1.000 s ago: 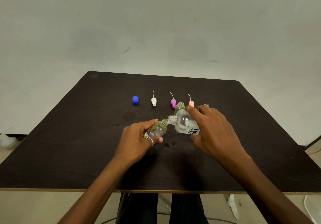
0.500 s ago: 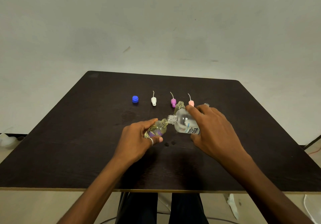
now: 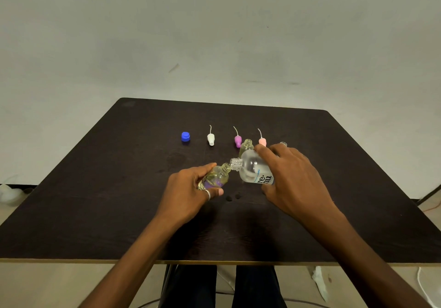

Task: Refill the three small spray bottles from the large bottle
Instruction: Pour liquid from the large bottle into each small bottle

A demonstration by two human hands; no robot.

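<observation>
My right hand point(image 3: 292, 178) grips the large clear bottle point(image 3: 253, 168), tipped to the left with its open neck touching the mouth of a small bottle point(image 3: 216, 176). My left hand point(image 3: 188, 188) holds that small bottle tilted; it has yellowish liquid and a purple label. A second small open bottle point(image 3: 247, 145) stands behind the large one. Only the rim of a third point(image 3: 283, 144) shows past my right fingers. Three spray tops lie in a row: white point(image 3: 211, 138), purple point(image 3: 237, 139), pink point(image 3: 262, 141). A blue cap point(image 3: 185, 136) sits left of them.
The dark table point(image 3: 95, 200) ends at a front edge near my body and a back edge by the pale wall. Two small dark drops point(image 3: 232, 197) lie on the table between my hands. Cables and white objects lie on the floor at both sides.
The large bottle has rolled slightly in my right hand, showing more of its label. Both hands stay in place with the bottle mouths together.
</observation>
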